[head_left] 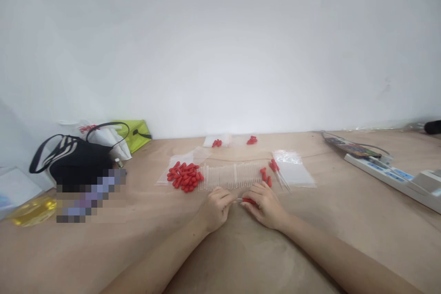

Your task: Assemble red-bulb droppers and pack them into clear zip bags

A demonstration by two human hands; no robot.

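Note:
My right hand (263, 204) is closed on a red rubber bulb (249, 200) near the middle of the table. A thin clear tube (239, 200) runs from the bulb to my left hand (217, 209), whose fingers pinch it. Just beyond my hands lies a row of clear glass tubes (230, 175), side by side. Left of the row is a pile of red bulbs (185, 177). At its right end are a few loose red bulbs (263, 174) and some tubes with red bulbs fitted (279, 174).
Clear plastic bags (296, 172) lie right of the tubes; two small bags with red bulbs (217, 143) (252, 140) lie near the wall. A black bag (82, 161), green bag (138, 135) and yellow bottle (34, 210) stand left. A power strip (396, 181) lies right.

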